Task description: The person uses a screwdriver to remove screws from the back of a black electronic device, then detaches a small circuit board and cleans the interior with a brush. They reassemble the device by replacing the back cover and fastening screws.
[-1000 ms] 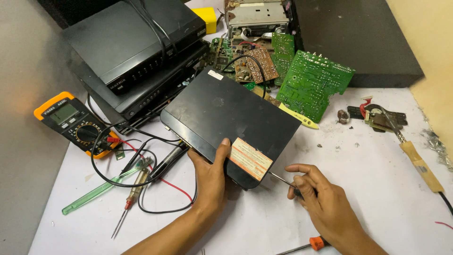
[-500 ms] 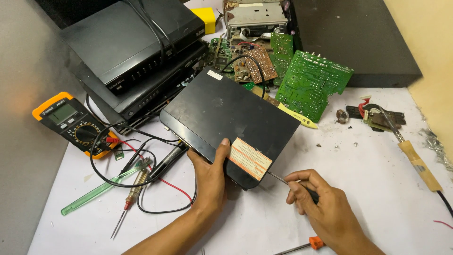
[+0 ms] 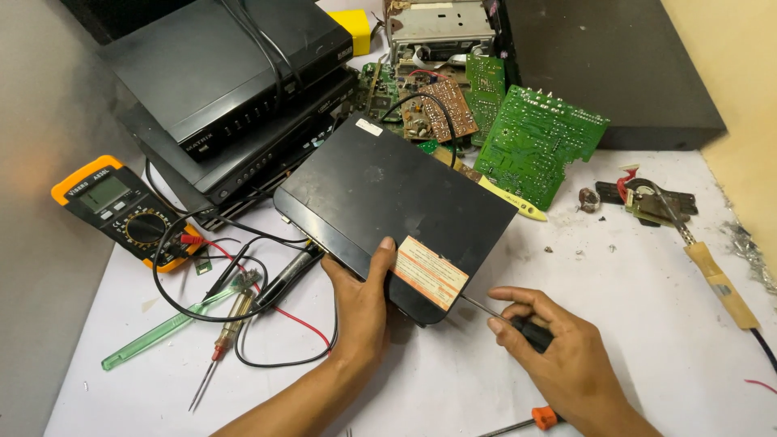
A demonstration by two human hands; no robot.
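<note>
Black box lies flat under the gripping left hand, while the right hand, fingers curled around a screwdriver, points its shaft leftward into the near edge.

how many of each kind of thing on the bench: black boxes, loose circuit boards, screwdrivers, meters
Black set-top boxes: 3, one gripped by the left hand
Circuit boards: 3 clear
Screwdrivers: 3, one in the right hand
Multimeters: 1
Total: 10
</note>
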